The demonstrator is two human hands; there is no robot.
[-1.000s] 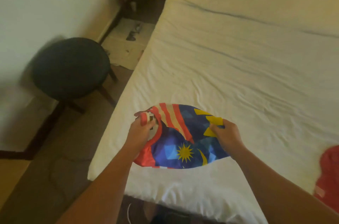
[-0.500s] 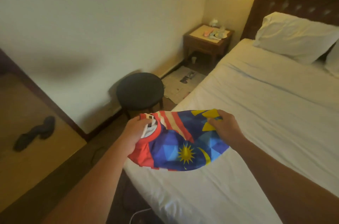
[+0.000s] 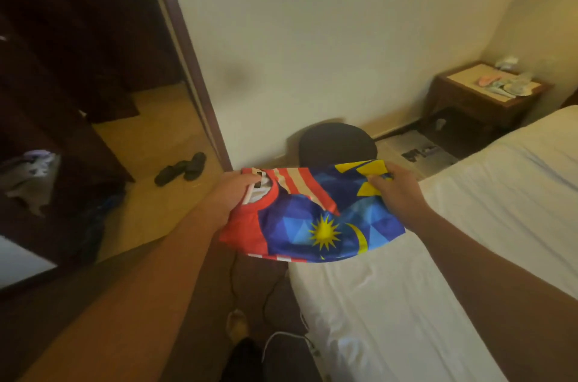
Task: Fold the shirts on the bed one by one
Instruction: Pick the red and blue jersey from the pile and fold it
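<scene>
A folded shirt [image 3: 316, 213] printed in blue, red and white stripes with a yellow star and crescent hangs in the air past the bed's left edge. My left hand [image 3: 233, 194] grips its collar end at the left. My right hand [image 3: 395, 191] grips the yellow-patterned end at the right. The bed [image 3: 438, 272] with its white sheet lies at the right, partly under the shirt's right end.
A round black stool [image 3: 336, 141] stands just beyond the shirt by the wall. A wooden nightstand [image 3: 484, 100] with small items sits at the back right, newspaper [image 3: 422, 152] on the floor before it. Black sandals [image 3: 181, 169] lie in the doorway at left. Cables [image 3: 275, 341] trail on the floor.
Both hands have lifted the folded shirt off the bed and carried it left, beyond the bed's edge. My view has swung left toward the wall and doorway.
</scene>
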